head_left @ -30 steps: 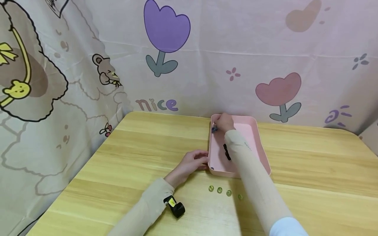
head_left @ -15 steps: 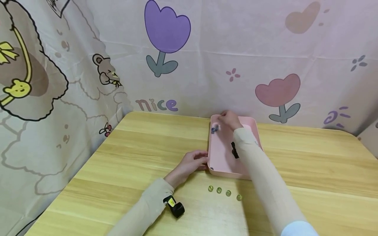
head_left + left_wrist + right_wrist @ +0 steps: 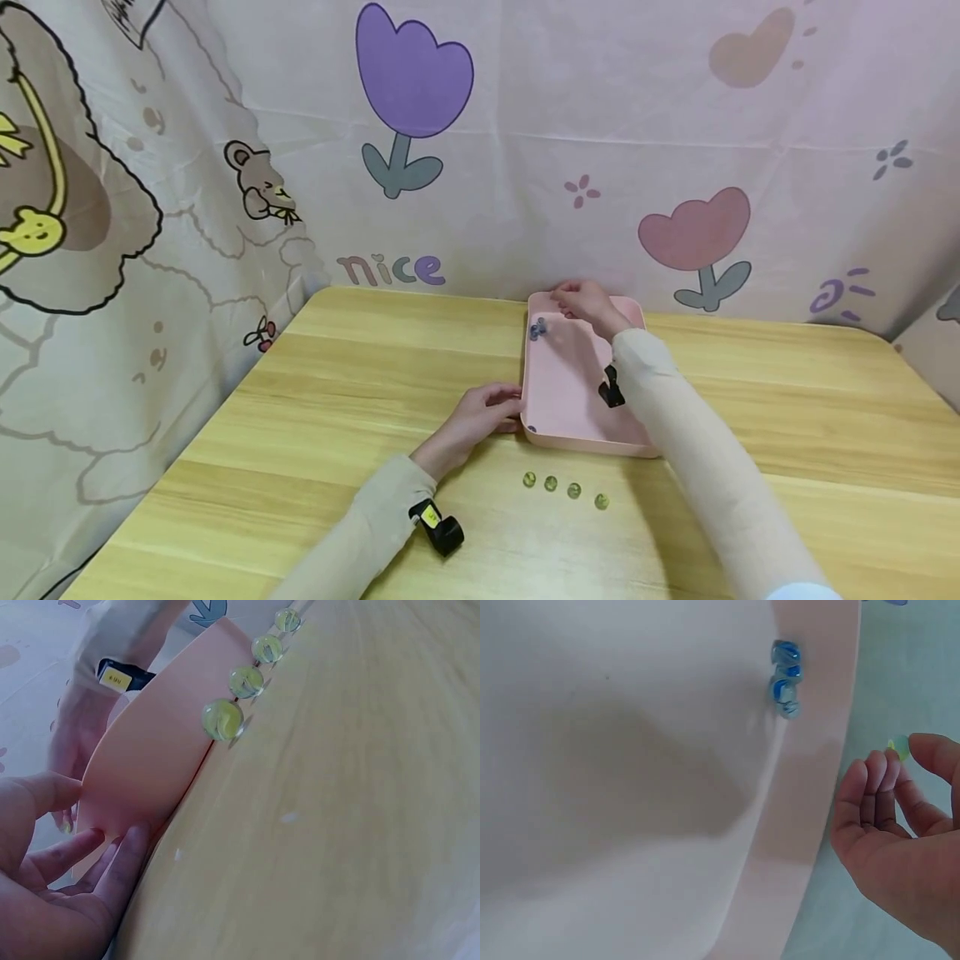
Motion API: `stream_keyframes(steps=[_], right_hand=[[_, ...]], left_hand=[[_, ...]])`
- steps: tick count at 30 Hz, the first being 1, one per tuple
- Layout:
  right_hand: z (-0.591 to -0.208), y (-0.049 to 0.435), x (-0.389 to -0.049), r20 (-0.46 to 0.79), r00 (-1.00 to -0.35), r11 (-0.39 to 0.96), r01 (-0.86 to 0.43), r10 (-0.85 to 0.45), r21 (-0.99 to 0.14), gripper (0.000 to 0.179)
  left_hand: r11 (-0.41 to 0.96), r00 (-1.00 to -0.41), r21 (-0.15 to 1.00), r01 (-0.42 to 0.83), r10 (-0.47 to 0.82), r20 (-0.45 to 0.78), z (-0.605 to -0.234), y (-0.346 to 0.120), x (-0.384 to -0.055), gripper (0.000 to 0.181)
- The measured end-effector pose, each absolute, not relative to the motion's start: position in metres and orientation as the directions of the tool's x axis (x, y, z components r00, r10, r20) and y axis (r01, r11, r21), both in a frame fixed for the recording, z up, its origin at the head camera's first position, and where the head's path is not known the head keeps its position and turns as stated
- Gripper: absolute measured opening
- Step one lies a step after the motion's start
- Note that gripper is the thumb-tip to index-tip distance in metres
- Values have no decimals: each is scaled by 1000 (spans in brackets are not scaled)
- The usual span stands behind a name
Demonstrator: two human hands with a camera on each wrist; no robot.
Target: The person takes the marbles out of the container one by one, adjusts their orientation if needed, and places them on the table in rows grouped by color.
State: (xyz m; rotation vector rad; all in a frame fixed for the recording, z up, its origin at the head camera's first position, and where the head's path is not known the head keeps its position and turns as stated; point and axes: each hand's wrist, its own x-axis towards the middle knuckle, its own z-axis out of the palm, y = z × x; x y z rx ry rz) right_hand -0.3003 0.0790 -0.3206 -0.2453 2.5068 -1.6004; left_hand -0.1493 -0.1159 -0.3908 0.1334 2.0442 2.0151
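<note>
My right hand (image 3: 591,307) is over the far rim of a shallow pink tray (image 3: 570,383). In the right wrist view its thumb and finger pinch a yellow-green glass marble (image 3: 900,747). Beside it, a cluster of blue-swirled marbles (image 3: 785,679) lies inside the tray at the far left corner. My left hand (image 3: 472,417) touches the tray's left side near the front corner; in the left wrist view its fairly straight fingers (image 3: 129,855) rest against the outer wall. Several yellow-green marbles (image 3: 551,483) stand in a row on the table in front of the tray.
A small dark marble (image 3: 532,428) sits in the tray's front left corner. The wooden table (image 3: 360,367) meets a printed cloth backdrop (image 3: 510,208) behind the tray. A black wrist camera (image 3: 444,533) hangs at the left sleeve, close over the table.
My right hand has moved right, away from the far left corner, leaving the blue marbles in full view. My left hand stays at the tray's side. The head view has shifted slightly.
</note>
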Motion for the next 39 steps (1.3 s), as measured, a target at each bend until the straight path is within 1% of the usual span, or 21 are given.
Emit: stream_keyframes(steps=[6, 13, 21, 28, 32, 36, 39], right_hand=[[-311, 83, -294, 4, -971, 403, -103, -238, -909, 29], [-303, 84, -283, 20, -977, 354, -96, -211, -930, 28], [-302, 83, -269, 17, -975, 389, -104, -220, -915, 29], [-303, 85, -258, 98, -963, 424, -199, -250, -884, 26], [-302, 88, -251, 87, -969, 462, -188, -230, -867, 28], [-300, 93, -246, 93, -976, 453, -175, -196, -874, 30], [-300, 95, -241, 125, -969, 429, -206, -211, -880, 28]], left_hand=[[31, -959, 992, -126, 251, -130, -390, -116, -150, 34], [41, -960, 992, -120, 249, -127, -389, -116, -150, 35], [40, -959, 991, -128, 248, -134, -392, -117, -149, 36], [46, -961, 991, -122, 244, -129, -393, -117, -151, 36], [52, -960, 990, -129, 244, -138, -393, -118, -151, 37], [48, -959, 991, -127, 248, -135, -392, -117, -151, 37], [44, -960, 991, -125, 247, -132, -392, -116, -150, 36]])
